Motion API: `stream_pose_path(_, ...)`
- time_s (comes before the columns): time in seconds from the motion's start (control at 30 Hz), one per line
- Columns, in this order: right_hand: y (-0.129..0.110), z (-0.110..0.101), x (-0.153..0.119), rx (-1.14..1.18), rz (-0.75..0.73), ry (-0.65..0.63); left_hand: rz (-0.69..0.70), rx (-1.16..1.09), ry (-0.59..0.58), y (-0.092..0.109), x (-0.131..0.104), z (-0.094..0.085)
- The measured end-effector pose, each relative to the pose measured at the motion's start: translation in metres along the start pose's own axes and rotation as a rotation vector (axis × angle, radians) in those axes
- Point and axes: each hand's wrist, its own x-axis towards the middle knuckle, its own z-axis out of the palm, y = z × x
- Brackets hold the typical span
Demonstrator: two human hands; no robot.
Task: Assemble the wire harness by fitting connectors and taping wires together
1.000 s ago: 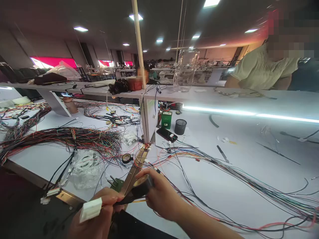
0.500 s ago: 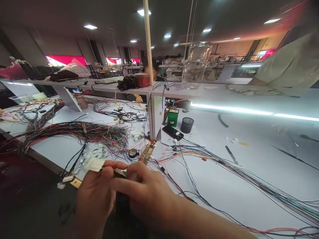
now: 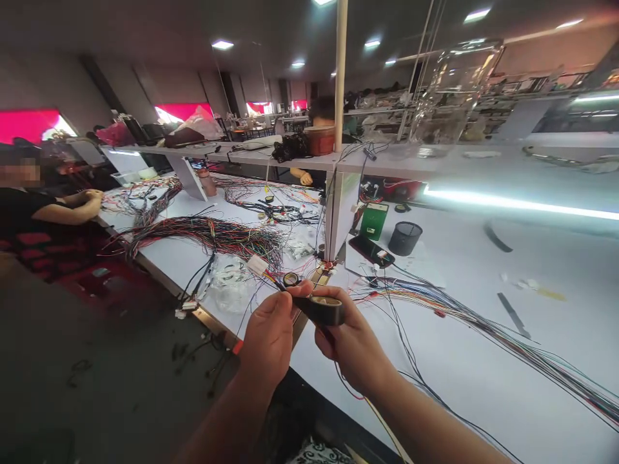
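Black tape roll (image 3: pixel 333 315) gripped in right hand (image 3: pixel 360 348), above the counter (image 3: pixel 464 377), strip reaching left to wires (image 3: pixel 271 277) pinched by left hand (image 3: pixel 265 338). Wires' long axis slants away-left; white connector (image 3: pixel 257 264) beyond left fingertips, nearer left hand. Tape contact hidden by fingers; trailing leads cut off at bottom.

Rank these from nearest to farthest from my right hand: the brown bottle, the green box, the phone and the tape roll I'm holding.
1. Tape roll, in your right hand.
2. Phone, ahead, lying flat.
3. Green box, just beyond the phone.
4. Brown bottle, far back, left.
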Motion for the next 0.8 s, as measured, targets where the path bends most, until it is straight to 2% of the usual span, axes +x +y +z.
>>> stream_pose_path(0.07,0.005,-0.009,0.003,0.086,0.210,-0.102,0.027,0.017,-0.077,0.007,0.000,-0.004)
stream_pose_path(0.17,0.011,-0.024,0.005,0.097,0.551,-0.440,0.000,0.092,-0.186,0.020,0.004,-0.011)
stream_pose_path(0.2,0.011,-0.028,0.004,0.092,0.589,-0.502,-0.005,0.133,-0.209,0.024,0.006,-0.012)
stream_pose_path(0.23,0.010,-0.031,0.003,0.097,0.575,-0.507,0.004,0.182,-0.223,0.027,0.007,-0.013)
stream_pose_path(0.3,0.005,-0.034,-0.001,0.102,0.403,-0.406,0.069,0.284,-0.225,0.030,0.010,-0.012)
stream_pose_path(0.37,-0.001,-0.032,-0.005,-0.013,0.146,-0.307,0.137,0.360,-0.192,0.030,0.011,-0.008)
stream_pose_path(0.53,-0.001,-0.020,-0.013,-0.773,-0.676,-0.235,0.164,0.381,-0.088,0.027,0.008,0.001)
stream_pose_path(0.57,0.002,-0.019,-0.014,-0.830,-0.781,-0.210,0.145,0.349,-0.076,0.026,0.007,0.001)
stream_pose_path(0.6,0.005,-0.018,-0.014,-0.809,-0.823,-0.153,0.122,0.301,-0.073,0.025,0.006,0.001)
stream_pose_path(0.63,0.008,-0.019,-0.014,-0.713,-0.791,-0.079,0.107,0.242,-0.070,0.024,0.006,0.000)
stream_pose_path(0.67,0.010,-0.019,-0.014,-0.570,-0.683,-0.016,0.107,0.178,-0.061,0.021,0.005,-0.001)
stream_pose_path(0.77,0.011,-0.021,-0.010,-0.136,-0.161,0.048,0.124,-0.001,0.001,0.006,0.004,-0.001)
stream_pose_path(0.8,0.011,-0.021,-0.008,-0.055,-0.039,0.046,0.104,-0.042,0.022,-0.001,0.004,-0.001)
